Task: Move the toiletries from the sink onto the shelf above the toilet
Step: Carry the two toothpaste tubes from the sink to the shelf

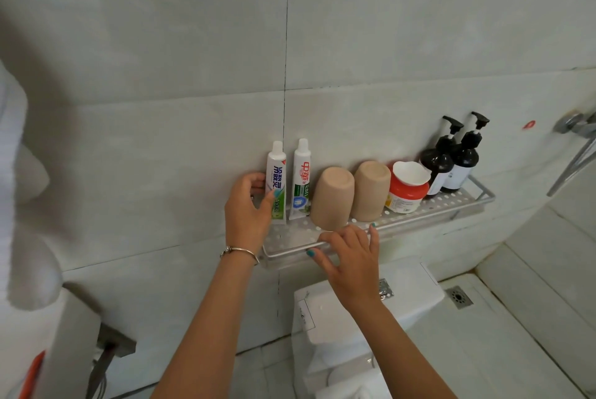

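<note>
Pale tiled bathroom wall fills the head view, w/ a perforated metal shelf [432, 210] fixed across it at about 3 o'clock from centre, above a white toilet tank [416, 289] at 6 o'clock. Shelf row, running 9 to 3 o'clock: green-and-white toothpaste tube [276, 182] upright on its crimp end, cap up; just beside it a second tube w/ red lettering [301, 179], also upright; two beige cups [332, 197] standing upside down, close together; a red jar w/ white lid [408, 189]; two dark pump bottles [451, 160] side by side at the far 3 o'clock end. Left hand [246, 208], thin bracelet [240, 252] on the wrist, holds the green tube: thumb across its front, fingers [256, 181] curled behind it toward the wall. Right hand [351, 261] lies flat & spread, straight fingertips resting on the shelf's front rail just under the nearer cup, holding nothing. Floor drain [459, 297] at 4 o'clock; chrome shower fitting [574, 126] at the 3 o'clock edge
</note>
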`<action>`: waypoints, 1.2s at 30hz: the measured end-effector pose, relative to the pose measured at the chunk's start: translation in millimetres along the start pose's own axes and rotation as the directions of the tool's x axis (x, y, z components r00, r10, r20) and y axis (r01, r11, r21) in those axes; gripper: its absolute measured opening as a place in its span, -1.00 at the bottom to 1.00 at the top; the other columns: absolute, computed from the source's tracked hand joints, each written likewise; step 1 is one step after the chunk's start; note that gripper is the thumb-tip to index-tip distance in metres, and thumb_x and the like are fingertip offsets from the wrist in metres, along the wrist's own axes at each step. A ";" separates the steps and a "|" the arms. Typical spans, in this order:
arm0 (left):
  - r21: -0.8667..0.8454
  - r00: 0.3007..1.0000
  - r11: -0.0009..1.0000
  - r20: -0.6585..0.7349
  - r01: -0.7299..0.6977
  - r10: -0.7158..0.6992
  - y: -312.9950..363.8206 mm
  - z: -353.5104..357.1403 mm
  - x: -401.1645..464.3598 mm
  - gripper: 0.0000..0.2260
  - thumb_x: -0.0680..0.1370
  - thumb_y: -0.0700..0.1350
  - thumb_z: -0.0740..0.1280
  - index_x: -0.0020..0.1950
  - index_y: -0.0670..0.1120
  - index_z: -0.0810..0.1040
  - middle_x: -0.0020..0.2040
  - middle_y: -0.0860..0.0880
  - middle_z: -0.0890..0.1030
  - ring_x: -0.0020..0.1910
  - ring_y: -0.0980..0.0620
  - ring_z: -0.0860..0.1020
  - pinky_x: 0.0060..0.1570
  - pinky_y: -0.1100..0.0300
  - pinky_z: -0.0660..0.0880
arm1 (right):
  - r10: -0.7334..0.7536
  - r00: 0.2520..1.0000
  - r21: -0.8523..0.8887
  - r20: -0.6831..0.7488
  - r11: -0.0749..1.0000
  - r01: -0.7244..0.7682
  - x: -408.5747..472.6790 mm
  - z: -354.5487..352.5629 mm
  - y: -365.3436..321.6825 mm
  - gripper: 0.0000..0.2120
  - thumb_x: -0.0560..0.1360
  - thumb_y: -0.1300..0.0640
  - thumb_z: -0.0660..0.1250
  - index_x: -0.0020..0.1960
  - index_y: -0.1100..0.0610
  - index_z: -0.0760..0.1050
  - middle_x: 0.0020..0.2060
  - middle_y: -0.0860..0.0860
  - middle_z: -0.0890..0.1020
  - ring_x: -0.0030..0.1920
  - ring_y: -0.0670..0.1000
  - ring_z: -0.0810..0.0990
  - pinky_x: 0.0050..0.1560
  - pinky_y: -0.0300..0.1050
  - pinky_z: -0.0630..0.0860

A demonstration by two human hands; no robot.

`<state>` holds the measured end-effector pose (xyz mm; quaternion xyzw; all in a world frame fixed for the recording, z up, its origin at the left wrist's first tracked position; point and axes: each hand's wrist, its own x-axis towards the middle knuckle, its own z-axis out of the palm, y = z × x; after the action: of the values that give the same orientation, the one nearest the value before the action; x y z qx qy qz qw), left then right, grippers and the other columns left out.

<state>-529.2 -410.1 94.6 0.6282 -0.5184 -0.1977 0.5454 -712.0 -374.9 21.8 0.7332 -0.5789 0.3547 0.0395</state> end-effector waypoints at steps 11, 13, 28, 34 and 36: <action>0.266 0.997 0.964 -0.082 0.023 -0.001 -6.8 9.6 0.2 -0.78 0.42 -0.09 0.47 0.04 0.02 0.59 -0.10 0.05 0.66 -0.04 -0.01 0.55 0.12 0.24 0.21 | 0.017 1.000 0.001 -0.005 1.000 -0.017 -0.2 2.9 0.4 -0.68 0.49 -0.27 0.19 -0.04 -0.08 0.57 -0.11 -0.11 0.57 0.06 -0.03 0.49 0.46 0.00 -0.03; 0.257 0.994 0.966 -0.105 0.029 -0.002 -5.0 11.2 0.0 -0.79 0.41 -0.09 0.47 0.03 0.01 0.60 -0.12 0.04 0.68 -0.07 0.00 0.57 0.22 0.15 0.25 | 0.020 1.000 0.005 -0.008 1.000 -0.020 -0.1 2.8 0.3 -0.68 0.49 -0.27 0.18 -0.04 -0.09 0.57 -0.11 -0.11 0.57 0.07 -0.04 0.47 0.46 0.00 -0.04; 0.252 0.997 0.968 -0.073 0.015 0.004 -12.5 14.8 -9.7 -0.77 0.41 -0.02 0.47 0.04 0.06 0.57 -0.09 0.09 0.66 -0.09 0.08 0.59 0.27 -0.02 0.34 | 0.030 0.999 0.006 -0.014 1.000 -0.030 -0.4 4.3 -0.8 -0.55 0.53 -0.34 0.04 -0.04 -0.08 0.58 -0.09 -0.10 0.59 0.08 -0.02 0.51 0.47 0.02 -0.03; 0.319 0.998 0.948 -0.067 0.021 0.000 -15.9 6.0 -15.7 -0.61 0.38 -0.01 0.52 0.16 -0.02 0.53 0.03 0.00 0.64 0.00 -0.02 0.59 0.09 -0.05 0.52 | 0.030 1.000 0.008 -0.002 1.000 -0.030 -0.4 4.6 -0.4 -0.69 0.48 -0.26 0.20 -0.05 -0.08 0.58 -0.10 -0.10 0.59 0.08 -0.01 0.51 0.47 0.02 -0.03; 0.342 0.999 0.940 -0.043 0.010 0.005 -16.4 2.9 -23.9 -0.58 0.40 -0.07 0.50 0.22 -0.07 0.50 0.10 -0.05 0.60 0.08 -0.06 0.55 0.11 0.01 0.49 | 0.028 1.000 0.006 -0.005 1.000 -0.028 -0.9 4.8 0.1 -0.65 0.49 -0.28 0.18 -0.05 -0.07 0.58 -0.10 -0.09 0.59 0.08 -0.02 0.49 0.47 0.02 -0.02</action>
<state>-533.7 -393.0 71.5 0.7182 -0.5321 -0.0915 0.4390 -709.9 -376.5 17.7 0.7242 -0.5879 0.3590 0.0337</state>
